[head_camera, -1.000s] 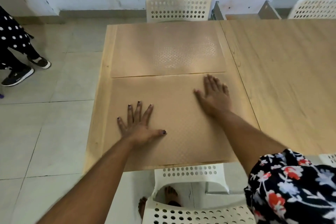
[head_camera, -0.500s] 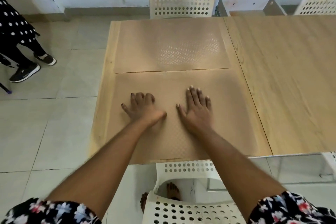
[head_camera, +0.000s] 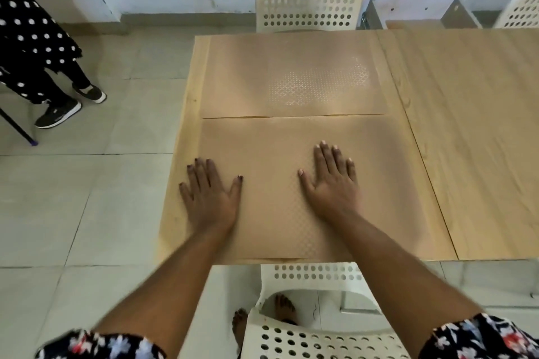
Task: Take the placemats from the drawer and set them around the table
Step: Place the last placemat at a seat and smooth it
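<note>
Two placemats: both lie flat on the left end of the worktop (head_camera: pixel 466 125), one in front of the other, their facing edges just beside each other with a thin strip of wood between.
Worktop: pale wood, long; a seam runs front to back just right of the mats; the stretch right of that seam carries nothing visible and looks the likely room for further mats.
Near placemat (head_camera: pixel 277 148): tan sheet with a fine embossed dot pattern; its front edge runs along the worktop's front edge, its left edge just inside the left rim.
Far placemat (head_camera: pixel 248 79): same sheet, with a pale sheen on its pattern; its far edge reaches the back of the worktop.
Handling, judged: thin, light, flexible, not fragile; likely to slide on smooth wood, so press flat to shift it and lift it by a corner or edge.
Chairs: a white perforated chair (head_camera: pixel 309 6) stands behind the far mat, another (head_camera: pixel 315 277) is tucked under the front edge, and a third shows at the far right.
Left hand (head_camera: pixel 211 198): palm down, fingers straight, pressing the near mat's left part, holding nothing.
Right hand (head_camera: pixel 332 181): palm down, fingers spread, pressing the mat near its middle, holding nothing.
Bystander (head_camera: pixel 32 38): a person in polka-dot clothing stands on the floor well left of the worktop.
</note>
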